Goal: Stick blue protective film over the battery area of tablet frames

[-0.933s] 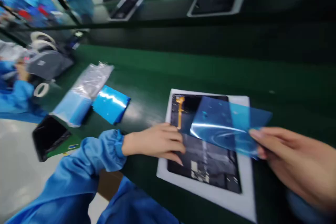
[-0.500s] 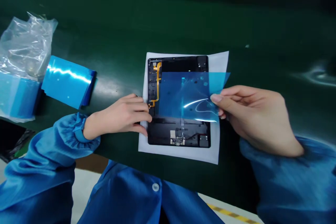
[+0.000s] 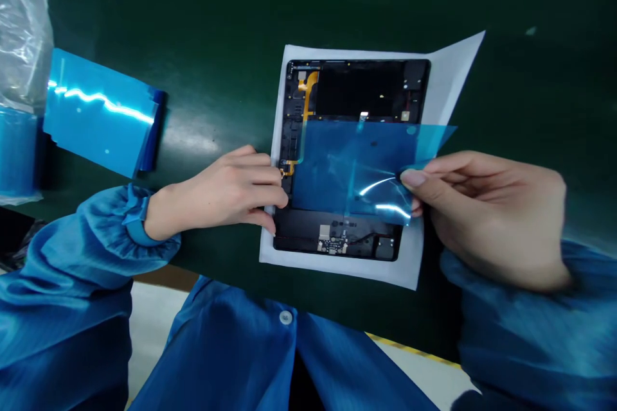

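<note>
An opened black tablet (image 3: 369,87) lies on a white sheet, its orange ribbon cable (image 3: 306,103) and a small circuit board (image 3: 332,243) exposed. My left hand (image 3: 236,191) grips the tablet's left edge, fingers curled over it and thumb lower down. A clear blue film (image 3: 332,167) covers the tablet's middle. Between thumb and fingers, my right hand (image 3: 486,212) pinches the film's right side, beyond the tablet's right edge. The film bends and shines near that pinch. Its upper right corner sticks out past the tablet.
Under the tablet, the white sheet (image 3: 456,70) has its top right corner lifted. A stack of blue films (image 3: 101,109) lies on the dark green table (image 3: 216,6) at left. Beyond it are a crumpled clear plastic bag (image 3: 24,26) and more blue sheets (image 3: 18,151).
The view has shifted, and the tablet appears larger and higher. The film's top edge sits lower on the tablet, uncovering more of its upper part. Both hands keep their holds.
</note>
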Motion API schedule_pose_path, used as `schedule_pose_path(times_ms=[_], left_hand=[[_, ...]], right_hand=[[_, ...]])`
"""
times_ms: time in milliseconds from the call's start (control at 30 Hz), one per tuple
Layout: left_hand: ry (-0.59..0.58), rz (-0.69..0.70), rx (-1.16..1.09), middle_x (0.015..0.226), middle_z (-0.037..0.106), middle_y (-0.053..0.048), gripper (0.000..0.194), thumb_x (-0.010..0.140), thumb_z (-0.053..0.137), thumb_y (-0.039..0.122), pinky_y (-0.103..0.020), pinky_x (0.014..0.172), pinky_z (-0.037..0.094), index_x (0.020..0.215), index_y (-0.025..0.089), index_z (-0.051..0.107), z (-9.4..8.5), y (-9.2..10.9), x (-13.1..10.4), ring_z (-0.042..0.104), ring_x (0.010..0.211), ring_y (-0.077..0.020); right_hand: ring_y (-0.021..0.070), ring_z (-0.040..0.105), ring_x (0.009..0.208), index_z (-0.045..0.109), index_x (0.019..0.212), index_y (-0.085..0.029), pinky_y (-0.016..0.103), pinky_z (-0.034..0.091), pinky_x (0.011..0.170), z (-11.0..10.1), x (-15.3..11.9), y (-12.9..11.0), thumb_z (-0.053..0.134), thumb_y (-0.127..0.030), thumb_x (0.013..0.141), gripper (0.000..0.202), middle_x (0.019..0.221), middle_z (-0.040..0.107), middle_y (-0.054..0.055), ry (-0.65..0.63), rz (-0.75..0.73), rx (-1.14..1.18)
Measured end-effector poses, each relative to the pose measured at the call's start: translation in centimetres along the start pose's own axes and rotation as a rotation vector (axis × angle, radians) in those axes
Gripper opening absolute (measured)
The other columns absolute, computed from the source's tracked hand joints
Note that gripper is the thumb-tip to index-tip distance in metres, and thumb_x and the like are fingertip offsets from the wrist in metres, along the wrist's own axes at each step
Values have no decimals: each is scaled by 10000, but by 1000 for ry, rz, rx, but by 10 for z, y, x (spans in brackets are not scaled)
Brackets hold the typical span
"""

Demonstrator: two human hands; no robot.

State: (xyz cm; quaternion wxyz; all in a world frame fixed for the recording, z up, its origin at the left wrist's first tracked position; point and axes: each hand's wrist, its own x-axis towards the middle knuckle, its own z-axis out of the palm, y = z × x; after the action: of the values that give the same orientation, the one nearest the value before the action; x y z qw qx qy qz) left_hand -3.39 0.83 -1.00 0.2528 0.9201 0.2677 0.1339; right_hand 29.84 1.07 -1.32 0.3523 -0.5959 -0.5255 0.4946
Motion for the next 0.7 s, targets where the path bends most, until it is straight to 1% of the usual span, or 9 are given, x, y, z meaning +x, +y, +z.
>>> schedule_pose_path(times_ms=[133,300,400,567,633,700], left_hand=[[15,9,11,920,718,-10,400,1021,594,598,-326,744,340,967,222,715,0,1,1,583,815,-170],[49,42,40,902,701,-7,388,1041,572,571,-327,732,342,965,213,702,0,2,2,575,815,-172],[42,35,36,892,695,-4,389,1048,563,572,-331,727,338,962,218,702,0,2,2,573,809,-168],[18,13,33,901,699,-10,401,1059,541,580,-331,727,340,963,227,705,0,2,2,578,806,-172],[31,19,37,896,696,-10,393,1065,538,568,-329,720,338,962,226,702,0,2,2,576,805,-173],[49,33,40,895,696,-10,383,1063,548,558,-328,716,339,960,221,697,1,2,2,572,804,-173]], right_hand=[[106,604,492,786,832,-217,242,519,486,0,-1,-2,927,-381,794,220,612,684,-15,21,-8,-19],[100,601,492,785,835,-221,235,508,484,-1,-2,-4,907,-315,819,154,617,685,-18,14,-14,-72],[104,589,475,785,825,-223,247,500,468,-1,-2,-6,919,-337,802,177,610,684,-18,19,-11,-110],[118,589,466,778,808,-229,272,517,459,2,-1,-11,937,-451,765,276,603,681,-12,31,-2,-128],[124,593,465,775,801,-230,280,525,453,3,-1,-12,940,-450,759,278,606,685,-10,35,-1,-128],[125,598,469,772,802,-231,281,535,458,4,-1,-13,941,-415,763,253,613,692,-12,28,-4,-126]])
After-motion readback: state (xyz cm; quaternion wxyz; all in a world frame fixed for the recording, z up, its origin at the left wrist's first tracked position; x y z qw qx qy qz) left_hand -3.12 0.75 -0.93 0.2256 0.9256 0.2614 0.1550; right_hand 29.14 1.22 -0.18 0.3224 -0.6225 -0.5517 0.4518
